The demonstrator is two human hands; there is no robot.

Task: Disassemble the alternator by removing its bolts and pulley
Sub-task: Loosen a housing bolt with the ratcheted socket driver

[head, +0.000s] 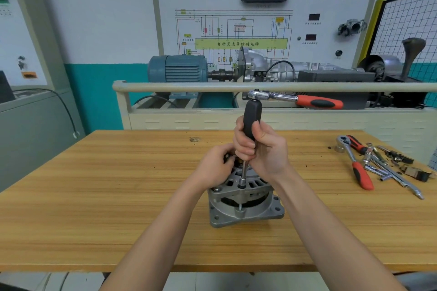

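A grey metal alternator (246,205) stands upright on the wooden table (118,196), its pulley end up. My right hand (262,149) grips the black handle of a socket driver (251,118) held upright. The driver's steel shaft and socket (243,178) sit on a long bolt at the front of the alternator housing. A ratchet with a red and black grip (295,99) is fixed crosswise on top of the driver handle. My left hand (216,168) holds the top of the alternator around the pulley, which it mostly hides.
At the table's right lie a second red-handled ratchet (354,163), several extension bars and sockets (387,170) and small loose parts (411,170). Behind the table stands a training bench with a blue motor (179,68) and a rail (236,86).
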